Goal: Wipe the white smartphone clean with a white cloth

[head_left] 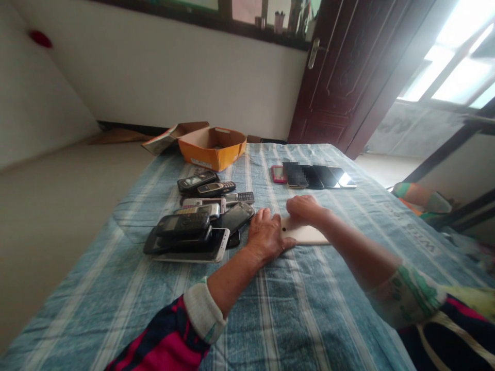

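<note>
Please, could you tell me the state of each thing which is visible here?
Orange box: open on top
White device: lying flat, apparently back up
Phone heap: loose, overlapping
Phone row: flat, close together
Striped cloth: spread, creased
Left hand: on device's left end
Right hand: curled, at device
Door: unclear if shut

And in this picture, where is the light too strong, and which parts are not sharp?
Head view: the window at upper right is blown out, its haze veiling the door frame; the far phone row has glare at its right end and a pixelated patch further left; the right hand and cuff look soft.
</note>
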Tool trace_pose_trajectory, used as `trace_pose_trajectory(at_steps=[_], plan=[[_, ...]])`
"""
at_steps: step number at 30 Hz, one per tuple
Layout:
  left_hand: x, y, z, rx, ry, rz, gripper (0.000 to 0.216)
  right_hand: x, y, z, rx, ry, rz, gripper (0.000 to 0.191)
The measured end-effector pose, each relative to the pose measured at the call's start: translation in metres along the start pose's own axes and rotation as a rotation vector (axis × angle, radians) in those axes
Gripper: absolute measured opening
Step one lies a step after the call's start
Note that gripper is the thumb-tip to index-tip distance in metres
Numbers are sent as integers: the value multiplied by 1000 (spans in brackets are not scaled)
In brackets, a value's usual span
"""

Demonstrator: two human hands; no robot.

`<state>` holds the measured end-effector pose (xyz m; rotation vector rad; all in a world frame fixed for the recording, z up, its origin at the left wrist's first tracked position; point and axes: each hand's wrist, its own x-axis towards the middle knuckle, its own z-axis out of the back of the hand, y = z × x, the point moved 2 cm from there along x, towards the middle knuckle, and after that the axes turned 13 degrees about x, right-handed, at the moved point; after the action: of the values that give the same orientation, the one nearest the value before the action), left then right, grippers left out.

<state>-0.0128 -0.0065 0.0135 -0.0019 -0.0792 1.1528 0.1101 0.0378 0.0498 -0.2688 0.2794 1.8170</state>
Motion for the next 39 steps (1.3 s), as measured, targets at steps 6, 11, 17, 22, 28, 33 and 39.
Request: trace_pose_trajectory(at_steps=[6,11,17,22,28,33,39], plan=[[1,0,2,19,-3,-8,61,-17,-47,-5,-6,-55,-216,30],[2,1,0,31,-28,-17,60,-32,-69,-11,52,-85,-321,30],[2,0,4,34,-7,-12,57,-40,-69,-20,110,-149,-358,32],[3,1,2,42,-13,-18,58,-38,-81,-22,299,-275,-350,29],[4,1,2,46,-33,-29,56,-27,-88,-20,454,-370,-345,25],[4,0,4,51,-29,-39,54,-26,-90,-22,485,-386,-372,24],[5,1,2,61,-44,-55,56,-36,-94,-28,511,-394,-394,22]])
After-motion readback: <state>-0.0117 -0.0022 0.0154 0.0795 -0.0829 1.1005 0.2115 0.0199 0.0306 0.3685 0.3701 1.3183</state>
